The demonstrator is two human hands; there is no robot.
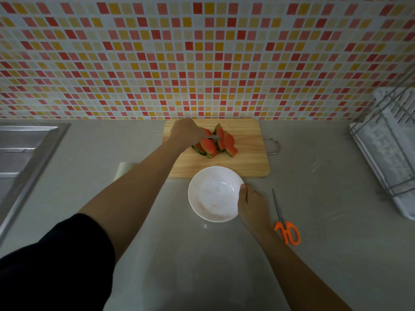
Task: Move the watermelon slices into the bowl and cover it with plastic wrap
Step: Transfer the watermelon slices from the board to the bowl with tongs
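Note:
Several red watermelon slices point(221, 142) with green rind lie on a wooden cutting board point(247, 162) against the tiled wall. My left hand point(185, 133) reaches over the board and is closed on a thin metal utensil point(213, 137) whose tip touches the slices. An empty white bowl point(213, 194) sits on the counter just in front of the board. My right hand point(252, 205) grips the bowl's right rim, thumb on the edge. A pale roll that may be plastic wrap point(124, 170) peeks out from behind my left forearm.
Orange-handled scissors point(285, 223) lie on the grey counter right of the bowl. A white dish rack point(390, 149) stands at the far right. A steel sink point(24, 153) is at the left. A metal handle loop point(274, 145) sticks out from the board's right side.

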